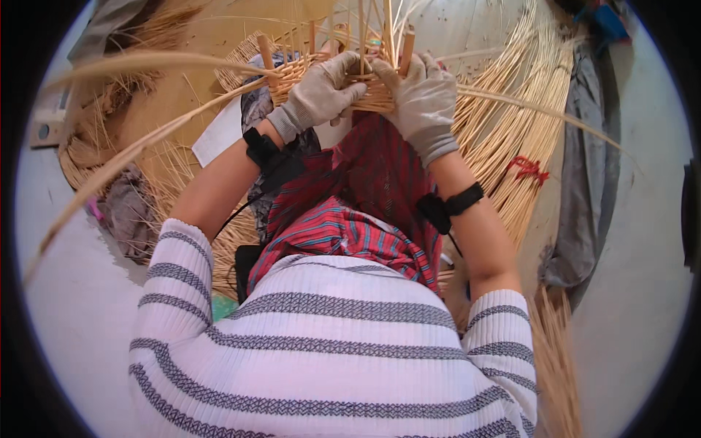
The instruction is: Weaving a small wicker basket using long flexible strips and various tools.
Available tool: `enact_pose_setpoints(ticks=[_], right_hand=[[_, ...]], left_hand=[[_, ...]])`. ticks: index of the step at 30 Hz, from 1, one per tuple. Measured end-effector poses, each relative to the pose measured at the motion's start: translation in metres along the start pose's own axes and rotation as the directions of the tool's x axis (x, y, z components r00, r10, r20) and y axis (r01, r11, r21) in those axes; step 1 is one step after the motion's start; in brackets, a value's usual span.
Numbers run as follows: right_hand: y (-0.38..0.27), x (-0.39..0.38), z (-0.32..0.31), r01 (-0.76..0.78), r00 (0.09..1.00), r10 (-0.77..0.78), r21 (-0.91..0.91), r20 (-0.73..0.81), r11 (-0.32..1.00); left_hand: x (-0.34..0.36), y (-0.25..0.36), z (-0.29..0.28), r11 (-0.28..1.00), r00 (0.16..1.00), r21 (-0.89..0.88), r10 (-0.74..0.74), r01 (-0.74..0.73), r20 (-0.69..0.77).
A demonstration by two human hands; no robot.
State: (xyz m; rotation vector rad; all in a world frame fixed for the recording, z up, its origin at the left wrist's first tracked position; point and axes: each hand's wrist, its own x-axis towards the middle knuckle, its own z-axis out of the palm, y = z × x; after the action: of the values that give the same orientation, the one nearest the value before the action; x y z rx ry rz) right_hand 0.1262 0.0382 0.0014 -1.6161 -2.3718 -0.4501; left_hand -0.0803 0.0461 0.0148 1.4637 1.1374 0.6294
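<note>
A partly woven wicker basket [285, 73] with upright wooden stakes and thin rods stands at the top centre, above a red plaid cloth over my lap. My left hand [321, 91], in a pale grey glove, has its fingers curled on the weave beside a thin upright cane. My right hand [416, 98], gloved alike, grips the basket's right part near a thicker stake [407, 51]. Both hands partly hide the weave. Long loose canes [146, 142] stretch out from the basket to the left, and another [540, 113] to the right.
Bundles of pale canes [526, 197] lie at the right, one tied with red string [526, 166], beside a long grey cloth [577, 233]. Scattered canes, a crumpled cloth [131, 212] and a white sheet [215, 139] lie at the left. A blue object [606, 22] sits at the back right.
</note>
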Motion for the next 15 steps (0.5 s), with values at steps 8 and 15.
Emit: enact_pose_setpoints(ticks=[8, 15], right_hand=[[0.003, 0.01, -0.001, 0.059, 0.998, -0.057, -0.032, 0.033, 0.998], [-0.009, 0.01, -0.03, 0.063, 0.997, -0.062, -0.022, 0.039, 0.998]], left_hand=[[0.0, -0.001, 0.004, 0.998, 0.997, -0.006, 0.067, -0.068, -0.049], [-0.027, 0.015, -0.012, 0.31, 0.82, 0.926, 0.572, -0.215, -0.001]])
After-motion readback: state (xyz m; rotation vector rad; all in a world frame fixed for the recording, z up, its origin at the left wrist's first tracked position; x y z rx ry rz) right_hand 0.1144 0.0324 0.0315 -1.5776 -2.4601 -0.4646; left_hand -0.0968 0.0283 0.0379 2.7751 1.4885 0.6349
